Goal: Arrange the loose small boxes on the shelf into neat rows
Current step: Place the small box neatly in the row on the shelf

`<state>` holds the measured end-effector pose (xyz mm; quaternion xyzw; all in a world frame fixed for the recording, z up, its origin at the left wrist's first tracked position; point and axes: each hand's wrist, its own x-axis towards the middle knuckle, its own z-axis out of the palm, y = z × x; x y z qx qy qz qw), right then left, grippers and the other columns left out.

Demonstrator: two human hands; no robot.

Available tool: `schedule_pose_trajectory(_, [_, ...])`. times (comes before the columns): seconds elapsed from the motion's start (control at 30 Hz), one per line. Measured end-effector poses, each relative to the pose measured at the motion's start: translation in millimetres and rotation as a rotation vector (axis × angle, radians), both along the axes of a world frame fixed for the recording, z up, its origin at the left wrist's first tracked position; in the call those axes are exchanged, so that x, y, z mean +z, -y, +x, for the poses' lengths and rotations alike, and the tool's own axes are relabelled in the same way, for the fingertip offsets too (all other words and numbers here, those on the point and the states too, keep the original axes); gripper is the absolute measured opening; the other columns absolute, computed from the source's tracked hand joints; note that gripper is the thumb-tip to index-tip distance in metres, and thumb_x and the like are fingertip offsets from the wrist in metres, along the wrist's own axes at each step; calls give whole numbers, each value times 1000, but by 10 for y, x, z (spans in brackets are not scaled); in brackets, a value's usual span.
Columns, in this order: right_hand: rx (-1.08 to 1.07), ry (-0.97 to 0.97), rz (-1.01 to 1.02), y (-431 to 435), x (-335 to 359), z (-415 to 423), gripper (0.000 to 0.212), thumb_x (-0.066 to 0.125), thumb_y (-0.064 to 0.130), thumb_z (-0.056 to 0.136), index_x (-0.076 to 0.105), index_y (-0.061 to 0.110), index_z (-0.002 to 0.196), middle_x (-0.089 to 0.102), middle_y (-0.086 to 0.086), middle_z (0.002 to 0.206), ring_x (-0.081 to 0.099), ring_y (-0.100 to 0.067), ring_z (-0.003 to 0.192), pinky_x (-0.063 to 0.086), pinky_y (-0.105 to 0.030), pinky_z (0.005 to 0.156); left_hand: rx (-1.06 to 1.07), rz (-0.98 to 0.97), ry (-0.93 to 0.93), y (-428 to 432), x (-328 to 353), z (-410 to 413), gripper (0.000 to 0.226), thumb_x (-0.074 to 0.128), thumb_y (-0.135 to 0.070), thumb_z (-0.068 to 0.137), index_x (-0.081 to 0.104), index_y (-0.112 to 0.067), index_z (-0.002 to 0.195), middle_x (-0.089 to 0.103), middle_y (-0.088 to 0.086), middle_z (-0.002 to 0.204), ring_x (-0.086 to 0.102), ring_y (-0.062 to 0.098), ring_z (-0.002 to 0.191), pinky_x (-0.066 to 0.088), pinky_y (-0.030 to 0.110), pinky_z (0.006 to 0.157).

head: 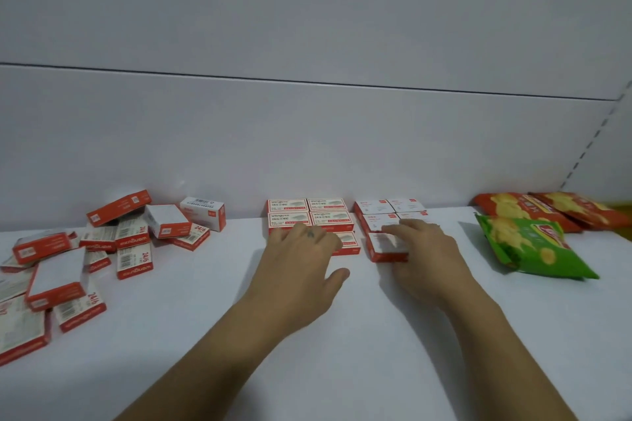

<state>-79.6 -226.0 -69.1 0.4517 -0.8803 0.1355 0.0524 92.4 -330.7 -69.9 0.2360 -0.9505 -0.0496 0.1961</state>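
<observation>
Small red-and-white boxes lie on a white shelf (pixel 307 335). A neat block of several boxes (pixel 309 214) stands against the back wall at the centre, with a second neat group (pixel 390 212) just to its right. My left hand (pixel 302 263) lies palm down over the front boxes of the centre block, fingers fairly straight. My right hand (pixel 422 249) rests on the front box (pixel 386 249) of the right group, its fingers curved over the box top. A loose jumble of boxes (pixel 102 249) covers the left of the shelf.
Snack bags lie at the right: a green one (pixel 537 249) in front, red ones (pixel 543 212) behind it against the wall. A slotted shelf upright (pixel 595 140) runs up the right corner. Bare shelf surface lies in front of the hands.
</observation>
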Motion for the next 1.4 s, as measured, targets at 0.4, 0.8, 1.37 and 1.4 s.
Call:
schedule_pose_trajectory(0.4, [-209, 29, -144, 132, -131, 105, 30, 51, 50, 86, 65, 28, 100, 58, 4, 108, 46, -17, 105, 39, -30, 76, 29, 201, -32, -8, -128, 166, 41, 45, -55, 91, 45, -39, 128, 49, -20, 133, 39, 4, 124, 26, 30, 109])
schedule_pose_trajectory(0.8, [-191, 129, -228, 120, -105, 109, 19, 60, 33, 75, 67, 23, 91, 57, 3, 100, 44, -20, 106, 43, -31, 80, 21, 180, -24, -7, -138, 158, 39, 49, -51, 91, 51, -33, 125, 54, -13, 130, 42, 10, 123, 29, 37, 106])
schedule_pose_trajectory(1.37, [313, -25, -143, 440, 252, 714, 61, 66, 48, 81, 48, 28, 135, 42, 1, 143, 34, -19, 130, 28, -36, 108, 178, 13, -38, 266, 115, 635, 44, 51, -52, 88, 49, -31, 126, 54, -7, 129, 42, 17, 120, 30, 38, 98])
schedule_pose_trajectory(1.4, [347, -18, -131, 480, 276, 789, 61, 65, 48, 81, 47, 29, 136, 41, 2, 144, 34, -19, 130, 27, -36, 108, 213, 28, -38, 289, 122, 731, 45, 51, -52, 88, 48, -31, 128, 52, -7, 132, 40, 17, 124, 29, 38, 100])
